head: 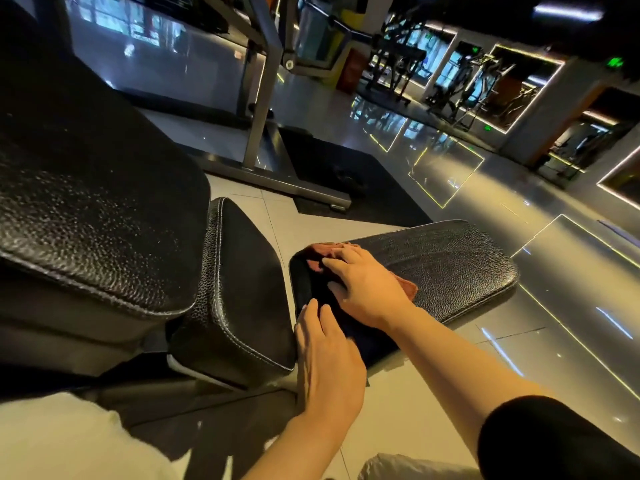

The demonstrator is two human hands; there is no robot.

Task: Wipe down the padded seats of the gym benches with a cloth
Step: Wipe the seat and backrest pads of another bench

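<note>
Right hand [363,289] flat, pressing cloth [407,287] on flat bench pad [450,265]; left hand [325,355] open, bracing near edge. Risk: cloth bunching, leaving corners unwiped.

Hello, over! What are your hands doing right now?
Right hand flat on cloth, pressing it on bench pad. Left hand resting on pad's near edge. Nothing in the way.

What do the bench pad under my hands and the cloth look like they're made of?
The bench pad looks like black vinyl or faux leather: a pebbled, slightly glossy grain with a seamed edge; real leather can't be ruled out. The cloth under the right hand looks like soft reddish-brown fabric, matte and bunched into folds, possibly microfiber or terry.
</note>
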